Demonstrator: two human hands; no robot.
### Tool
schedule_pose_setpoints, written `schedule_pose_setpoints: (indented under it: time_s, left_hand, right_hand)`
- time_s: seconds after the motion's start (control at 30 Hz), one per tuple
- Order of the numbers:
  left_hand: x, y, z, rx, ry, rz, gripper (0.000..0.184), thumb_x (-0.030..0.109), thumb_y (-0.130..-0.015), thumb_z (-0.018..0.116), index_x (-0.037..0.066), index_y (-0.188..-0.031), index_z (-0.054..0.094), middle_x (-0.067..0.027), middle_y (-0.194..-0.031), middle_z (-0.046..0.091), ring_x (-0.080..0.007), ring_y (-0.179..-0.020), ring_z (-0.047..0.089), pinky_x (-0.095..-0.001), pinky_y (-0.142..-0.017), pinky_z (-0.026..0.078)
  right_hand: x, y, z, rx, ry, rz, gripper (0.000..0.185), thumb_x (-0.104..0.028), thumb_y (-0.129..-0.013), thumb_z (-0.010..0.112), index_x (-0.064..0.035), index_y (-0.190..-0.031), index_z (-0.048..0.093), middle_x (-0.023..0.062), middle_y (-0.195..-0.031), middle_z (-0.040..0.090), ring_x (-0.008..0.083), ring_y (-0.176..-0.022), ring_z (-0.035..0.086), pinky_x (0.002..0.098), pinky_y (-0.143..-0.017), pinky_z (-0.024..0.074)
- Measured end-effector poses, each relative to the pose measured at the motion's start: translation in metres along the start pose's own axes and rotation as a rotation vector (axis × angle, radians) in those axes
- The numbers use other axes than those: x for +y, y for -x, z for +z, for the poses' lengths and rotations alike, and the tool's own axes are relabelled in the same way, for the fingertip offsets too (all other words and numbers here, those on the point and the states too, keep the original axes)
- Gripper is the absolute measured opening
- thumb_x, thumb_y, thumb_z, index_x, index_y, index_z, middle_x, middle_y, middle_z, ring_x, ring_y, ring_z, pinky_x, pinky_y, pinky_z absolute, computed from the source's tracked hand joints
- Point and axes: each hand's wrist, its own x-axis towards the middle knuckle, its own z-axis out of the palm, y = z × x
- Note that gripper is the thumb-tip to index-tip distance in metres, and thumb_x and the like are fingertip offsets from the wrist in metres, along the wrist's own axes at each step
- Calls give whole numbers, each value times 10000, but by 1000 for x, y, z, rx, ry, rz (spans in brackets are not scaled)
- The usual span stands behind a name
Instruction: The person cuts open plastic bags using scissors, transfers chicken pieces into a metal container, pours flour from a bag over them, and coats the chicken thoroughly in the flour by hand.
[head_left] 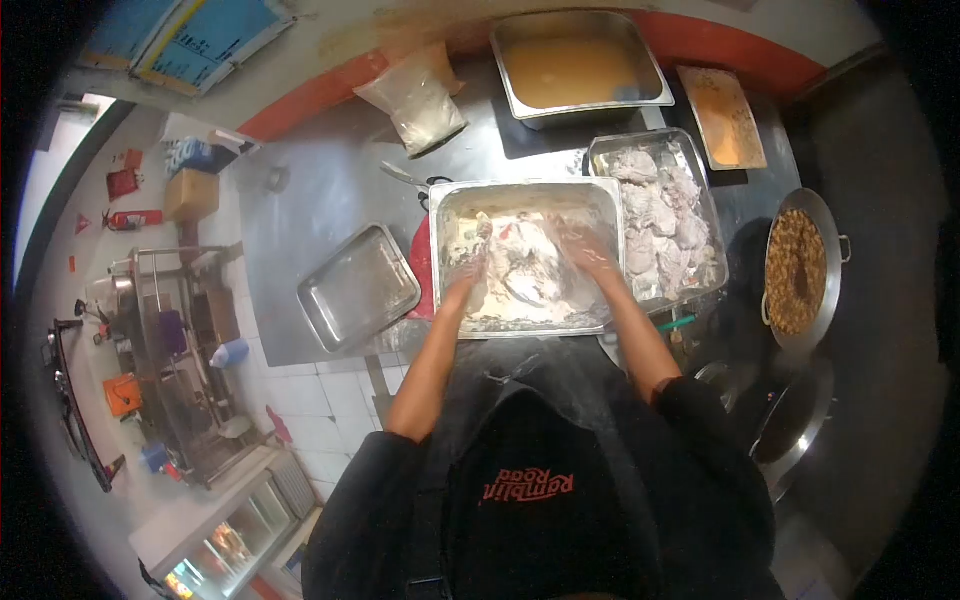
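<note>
Both my hands are inside a deep metal pan (612,215) of white flour (520,300). My left hand (472,262) lies along the left side of the flour, its fingers dusted white and stretched forward. Opposite it, my right hand (588,250) reaches in from the right with its fingers extended, somewhat blurred. Between the hands, a pale floury mound (525,262) fills the middle; what lies under the coating I cannot make out. Just right of the pan, a tray (715,278) holds several flour-coated pieces (650,210) that look like raw meat.
An upright-walled pan of orange-yellow liquid (580,75) stands at the back, beside a narrow crumb-covered tray (725,120). A bag of white powder (425,110) and tongs (405,178) lie behind. An empty metal pan (360,285) sits left. A wok of brown fried bits (797,270) is right.
</note>
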Motion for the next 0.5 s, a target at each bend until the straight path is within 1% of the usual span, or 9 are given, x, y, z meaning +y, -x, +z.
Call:
schedule_pose_setpoints:
  time_s: [0.03, 0.1, 0.13, 0.2, 0.23, 0.37, 0.4, 0.47, 0.5]
  left_hand:
    - [44, 1, 2, 22, -512, 100, 502, 337, -987, 249, 80, -1409, 342, -113, -1418, 408, -225, -1300, 378, -341, -1100, 221]
    - [160, 26, 35, 73, -241, 198, 496, 326, -991, 256, 97, -1426, 324, -77, -1458, 352, -207, -1356, 279, -329, -1131, 139]
    - [149, 20, 33, 66, -238, 187, 496, 326, -991, 256, 97, -1426, 324, -77, -1458, 352, -207, -1356, 279, -329, -1131, 139]
    - [128, -11, 21, -71, -629, 218, 507, 242, -955, 367, 56, -1423, 309, -144, -1469, 304, -207, -1337, 313, -289, -1091, 239]
    - [139, -7, 21, -106, -589, -79, 499, 238, -963, 327, 89, -1438, 285, -122, -1473, 310, -205, -1309, 351, -309, -1086, 249]
    - [156, 19, 20, -346, -1277, 14, 524, 255, -954, 344, 99, -1447, 259, -106, -1472, 317, -195, -1279, 381, -330, -1089, 234]
    - [151, 31, 28, -349, -1267, 15, 524, 255, -954, 344, 99, -1447, 259, -106, -1472, 317, -195, -1279, 381, -330, -1089, 234]
    - [158, 52, 38, -158, -1104, 476, 517, 265, -963, 329, 76, -1441, 267, -105, -1481, 299, -168, -1313, 336, -311, -1101, 207]
    - [180, 56, 43, -257, -566, 89, 525, 266, -963, 337, 55, -1438, 266, -88, -1503, 263, -154, -1363, 258, -285, -1116, 164]
  right_hand:
    - [-4, -12, -1, 8, 5, 3, 753, -650, -900, 234, -46, -1185, 582, 284, -1125, 575, 395, -1064, 563, 439, -938, 428]
    - [-18, -27, 11, 53, 48, 133, 573, -527, -911, 369, -70, -1188, 574, 234, -1007, 619, 351, -924, 587, 426, -832, 449]
    - [-25, -29, 19, 60, 59, 182, 517, -486, -915, 414, -78, -1190, 571, 217, -967, 633, 337, -878, 596, 422, -796, 456]
    - [-36, -42, 19, -226, 169, 73, 501, -464, -932, 380, -77, -1186, 573, 217, -1027, 623, 358, -951, 586, 430, -860, 431]
    - [-42, -20, 14, -94, 72, 120, 487, -442, -940, 352, -101, -1216, 565, 226, -1148, 583, 367, -1094, 532, 414, -957, 381]
    - [-29, 14, -12, -424, 82, 158, 542, -485, -939, 329, -101, -1263, 536, 230, -1263, 521, 350, -1210, 461, 391, -1017, 335]
    - [-26, 30, 1, -329, -17, 175, 685, -584, -908, 304, -53, -1309, 468, 235, -1324, 459, 348, -1260, 410, 394, -1046, 309]
    - [-30, 47, 12, -233, -118, 195, 839, -683, -878, 278, -4, -1356, 401, 240, -1386, 397, 346, -1311, 359, 398, -1075, 283]
    - [-39, 50, 15, -210, -257, 166, 832, -678, -886, 259, -11, -1367, 388, 230, -1402, 379, 341, -1331, 326, 393, -1091, 252]
